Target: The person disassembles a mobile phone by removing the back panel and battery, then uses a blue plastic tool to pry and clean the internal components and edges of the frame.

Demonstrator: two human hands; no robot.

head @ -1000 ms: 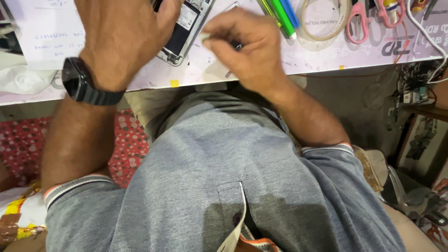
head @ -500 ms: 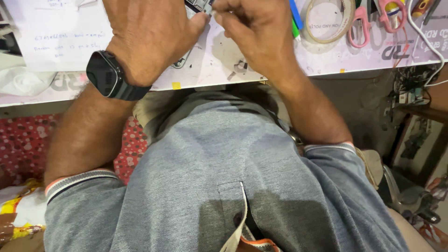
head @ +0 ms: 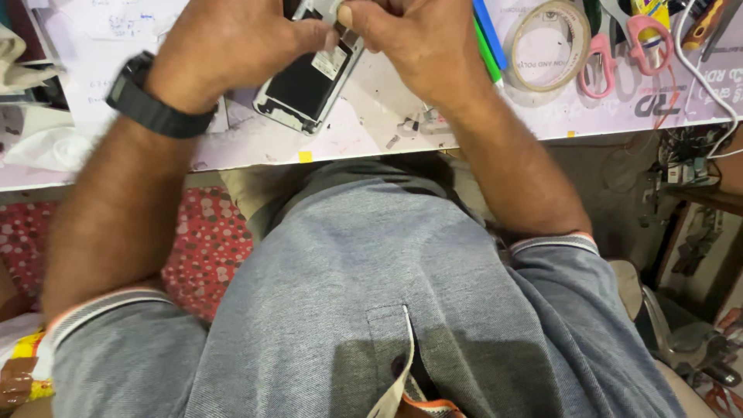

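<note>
Both my hands are up at the far edge of the workbench (head: 255, 143), working on an opened-up phone (head: 309, 81) with its back cover off. It's lying tilted on the white bench top, dark innards facing up, with a white label patch near the upper end. My left hand (head: 224, 46) sits on the phone's left side, thumb stretched across toward the top of it, and the black watch (head: 151, 101) is on that wrist. My right hand (head: 410, 42) is curled in from the other side, thumb and forefinger pinched on a small greyish strip (head: 347, 32) right at the top end of the phone. Could be a bit of tape or a flex piece; the view cuts off too high for me to tell. So the right fingers are clamped on that strip, and the left ones are bent around the phone's edge, steadying it.

Off to the right there's a green and a blue pen (head: 487, 46) just beside my right hand, then a roll of tape (head: 551, 42), and pink-handled scissors (head: 619, 54) next to that. A white cable (head: 708, 85) runs down the far right of the bench. A few small screws or bits (head: 422, 124) lie on the bench below my right wrist.
</note>
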